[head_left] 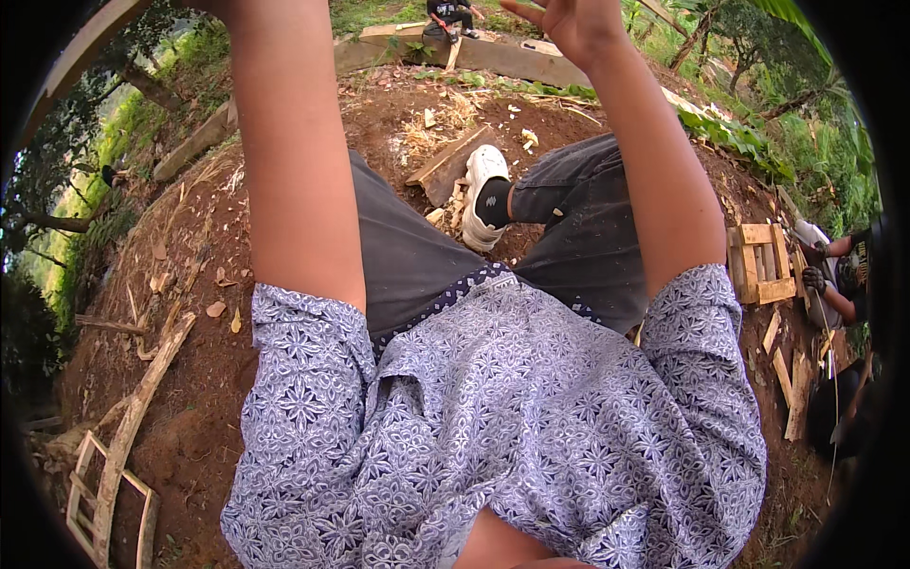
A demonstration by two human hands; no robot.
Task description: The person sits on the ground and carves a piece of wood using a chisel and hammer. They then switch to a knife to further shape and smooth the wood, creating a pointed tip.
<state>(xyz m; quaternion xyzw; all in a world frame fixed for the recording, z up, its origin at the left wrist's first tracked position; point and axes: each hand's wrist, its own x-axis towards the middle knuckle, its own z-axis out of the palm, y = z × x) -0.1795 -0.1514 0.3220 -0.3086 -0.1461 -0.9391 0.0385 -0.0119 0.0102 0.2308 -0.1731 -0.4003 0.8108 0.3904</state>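
Head view: right hand (567, 27) open (empty), raised.

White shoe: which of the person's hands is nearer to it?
Right. The right hand is raised just above the white shoe; the left forearm rises farther left, its hand out of frame.

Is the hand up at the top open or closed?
Open. The right hand has its fingers spread apart with nothing between them. The left hand is out of the picture, past the top edge.
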